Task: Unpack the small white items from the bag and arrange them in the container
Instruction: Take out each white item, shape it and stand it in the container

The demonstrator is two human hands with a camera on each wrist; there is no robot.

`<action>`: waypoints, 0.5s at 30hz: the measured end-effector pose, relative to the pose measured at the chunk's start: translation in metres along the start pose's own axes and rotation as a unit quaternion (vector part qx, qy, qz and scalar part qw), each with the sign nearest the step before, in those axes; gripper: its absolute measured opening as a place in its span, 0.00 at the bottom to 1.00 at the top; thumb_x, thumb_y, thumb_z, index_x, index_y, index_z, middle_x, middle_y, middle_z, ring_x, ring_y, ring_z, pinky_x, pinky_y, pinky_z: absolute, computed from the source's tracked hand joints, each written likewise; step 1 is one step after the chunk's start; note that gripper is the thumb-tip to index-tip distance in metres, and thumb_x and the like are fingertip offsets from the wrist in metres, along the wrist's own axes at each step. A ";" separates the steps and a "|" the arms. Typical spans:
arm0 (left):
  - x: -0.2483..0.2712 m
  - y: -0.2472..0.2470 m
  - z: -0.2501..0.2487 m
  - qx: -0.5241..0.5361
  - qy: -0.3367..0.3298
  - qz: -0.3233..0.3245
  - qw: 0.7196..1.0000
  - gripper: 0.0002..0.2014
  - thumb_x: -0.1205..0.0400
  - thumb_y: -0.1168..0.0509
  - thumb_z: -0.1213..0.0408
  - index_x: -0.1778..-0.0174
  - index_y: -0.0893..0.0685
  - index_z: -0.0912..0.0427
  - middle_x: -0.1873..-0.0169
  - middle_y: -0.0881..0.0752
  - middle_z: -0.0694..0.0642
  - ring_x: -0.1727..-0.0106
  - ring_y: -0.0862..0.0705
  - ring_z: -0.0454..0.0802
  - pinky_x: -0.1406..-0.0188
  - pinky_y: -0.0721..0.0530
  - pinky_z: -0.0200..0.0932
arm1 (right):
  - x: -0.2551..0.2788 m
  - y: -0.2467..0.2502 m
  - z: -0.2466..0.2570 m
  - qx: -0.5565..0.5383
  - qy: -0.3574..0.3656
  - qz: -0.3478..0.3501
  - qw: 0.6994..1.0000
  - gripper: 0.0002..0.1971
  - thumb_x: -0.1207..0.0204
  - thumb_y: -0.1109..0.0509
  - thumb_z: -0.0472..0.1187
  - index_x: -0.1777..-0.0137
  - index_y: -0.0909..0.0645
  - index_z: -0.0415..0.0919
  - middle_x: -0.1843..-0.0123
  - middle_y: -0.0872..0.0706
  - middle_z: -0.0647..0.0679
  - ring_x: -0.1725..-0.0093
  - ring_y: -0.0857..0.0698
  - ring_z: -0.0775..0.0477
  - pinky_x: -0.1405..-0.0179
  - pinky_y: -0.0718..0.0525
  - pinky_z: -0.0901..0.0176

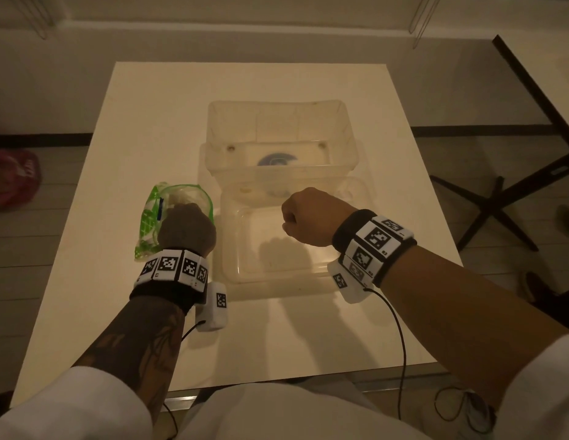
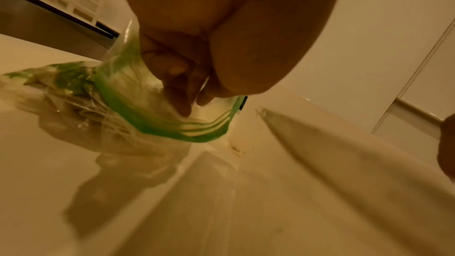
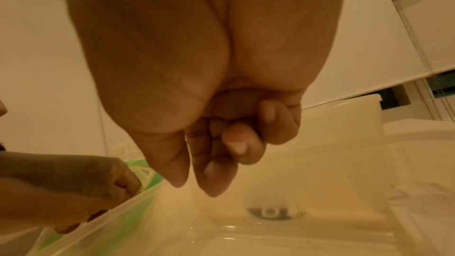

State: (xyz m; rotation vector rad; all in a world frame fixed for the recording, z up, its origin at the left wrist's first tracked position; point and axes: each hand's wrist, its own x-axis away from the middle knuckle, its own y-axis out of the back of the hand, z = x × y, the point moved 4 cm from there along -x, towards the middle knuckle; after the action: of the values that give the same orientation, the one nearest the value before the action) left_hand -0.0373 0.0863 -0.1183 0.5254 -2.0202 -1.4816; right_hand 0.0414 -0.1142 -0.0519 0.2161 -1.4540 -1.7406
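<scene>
Left hand [image 1: 186, 230] grips the green-trimmed bag [image 1: 148, 217] — right hand [image 1: 308, 217] hovers fisted over the container [image 1: 270, 277].

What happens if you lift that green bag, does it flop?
Probably floppy: the green bag is thin crumpled film sagging onto the table. Likely light too; the left hand grips it near its rim. Its glossy plastic may slip.

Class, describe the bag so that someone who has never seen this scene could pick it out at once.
Start at the white square table and find the deep clear tub at its middle, with a shallow clear container in front. Left of that container sits the bag, gripped by the left hand. It is the only soft, crumpled thing there, clear plastic with bright green print.
</scene>
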 end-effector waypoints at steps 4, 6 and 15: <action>0.005 0.008 0.001 0.007 -0.018 -0.053 0.998 0.12 0.16 0.43 0.68 0.47 0.19 0.73 0.47 0.15 0.69 0.45 0.15 0.65 0.45 0.18 0.54 | -0.001 0.001 0.001 0.001 0.004 -0.002 1.000 0.10 0.21 0.34 0.43 0.63 0.20 0.43 0.64 0.18 0.50 0.63 0.17 0.47 0.60 0.18 0.56; 0.013 0.017 0.000 0.041 -0.038 -0.114 0.992 0.12 0.16 0.41 0.67 0.51 0.17 0.72 0.51 0.14 0.68 0.49 0.16 0.62 0.46 0.19 0.53 | -0.001 0.002 0.003 0.000 0.011 -0.006 1.000 0.10 0.21 0.35 0.43 0.63 0.20 0.43 0.65 0.20 0.51 0.63 0.18 0.47 0.62 0.21 0.57; 0.052 0.055 -0.031 0.250 -0.212 -0.143 0.934 0.05 0.26 0.25 0.64 0.62 0.11 0.63 0.69 0.13 0.54 0.70 0.19 0.46 0.67 0.24 0.34 | -0.001 0.014 0.019 -0.128 0.073 -0.047 0.988 0.20 0.18 0.34 0.48 0.27 0.29 0.49 0.40 0.23 0.54 0.47 0.26 0.58 0.47 0.30 0.63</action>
State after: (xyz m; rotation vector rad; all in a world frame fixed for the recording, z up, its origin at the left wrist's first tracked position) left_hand -0.0558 0.0486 -0.0484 0.7834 -2.7940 -1.3112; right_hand 0.0369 -0.0992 -0.0338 0.2726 -1.1199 -1.9262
